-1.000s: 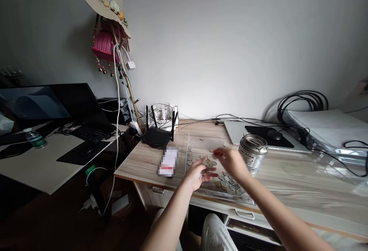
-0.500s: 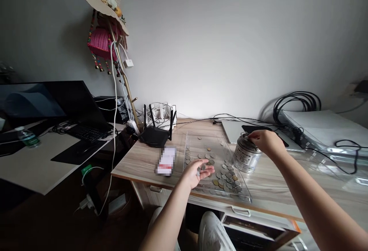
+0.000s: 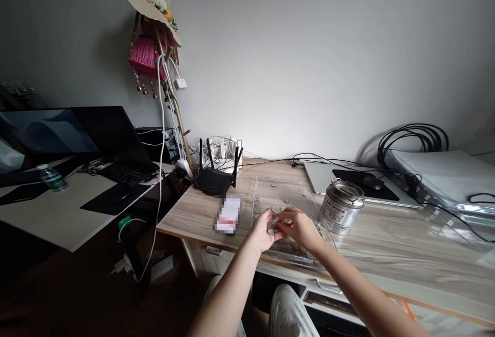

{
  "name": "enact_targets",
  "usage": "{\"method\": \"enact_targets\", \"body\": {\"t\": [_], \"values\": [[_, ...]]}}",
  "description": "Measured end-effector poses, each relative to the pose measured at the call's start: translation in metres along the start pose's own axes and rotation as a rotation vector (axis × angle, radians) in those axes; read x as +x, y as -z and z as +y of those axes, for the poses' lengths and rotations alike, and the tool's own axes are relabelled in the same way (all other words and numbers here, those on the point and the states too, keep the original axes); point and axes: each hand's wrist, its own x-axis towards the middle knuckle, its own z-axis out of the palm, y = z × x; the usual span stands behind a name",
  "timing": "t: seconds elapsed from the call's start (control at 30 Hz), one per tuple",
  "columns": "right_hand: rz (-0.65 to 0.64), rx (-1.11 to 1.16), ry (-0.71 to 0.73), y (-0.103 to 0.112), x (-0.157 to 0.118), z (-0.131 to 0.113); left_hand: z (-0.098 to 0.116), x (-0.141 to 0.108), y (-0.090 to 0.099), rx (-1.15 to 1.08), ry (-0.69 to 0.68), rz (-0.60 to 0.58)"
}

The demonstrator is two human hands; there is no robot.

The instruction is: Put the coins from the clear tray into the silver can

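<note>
My left hand (image 3: 263,231) is turned palm up over the clear plastic tray (image 3: 256,185), with silver coins (image 3: 271,227) resting in it. Above that palm, my right hand (image 3: 299,228) pinches at a coin with its thumb and fingertips; the hand partly covers it. Loose coins lie in the tray, among them a gold-coloured coin (image 3: 286,201), and my hands hide many of the others. To the right of the tray stands a round metal tin (image 3: 342,206) with a slot in its lid and printed text on its side.
A phone (image 3: 229,215) with a blurred screen lies left of the tray, before a black router (image 3: 212,180). Behind the tin are a laptop (image 3: 315,177), a black pad and a mouse (image 3: 373,182). Black cables (image 3: 412,136) are coiled at the right. A bottle (image 3: 53,178) stands on the left desk.
My right hand has left the tin's lid and come down and left to the coins in my left palm. The view has turned slightly, shifting the scene rightward.
</note>
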Motion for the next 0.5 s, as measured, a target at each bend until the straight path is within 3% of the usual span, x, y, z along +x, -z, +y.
{"method": "enact_targets", "body": {"t": [0.1, 0.23, 0.27, 0.33, 0.4, 0.5], "values": [[0.122, 0.008, -0.056, 0.037, -0.001, 0.012, 0.0, -0.002, 0.002, 0.027, -0.002, -0.052], [0.478, -0.254, -0.26, 0.115, 0.005, 0.048, 0.0, -0.003, 0.004, 0.057, -0.006, -0.104], [0.493, -0.342, -0.333, 0.132, 0.007, 0.059, 0.0, -0.003, 0.004, 0.061, -0.006, -0.1], [0.404, -0.441, -0.441, 0.153, 0.011, 0.079, 0.0, -0.003, 0.003, 0.06, -0.011, -0.089], [0.314, -0.466, -0.472, 0.161, 0.014, 0.094, 0.001, -0.004, 0.003, 0.059, -0.022, -0.073], [0.277, -0.473, -0.433, 0.161, 0.015, 0.103, 0.001, -0.004, 0.003, 0.06, -0.034, -0.058]]}}
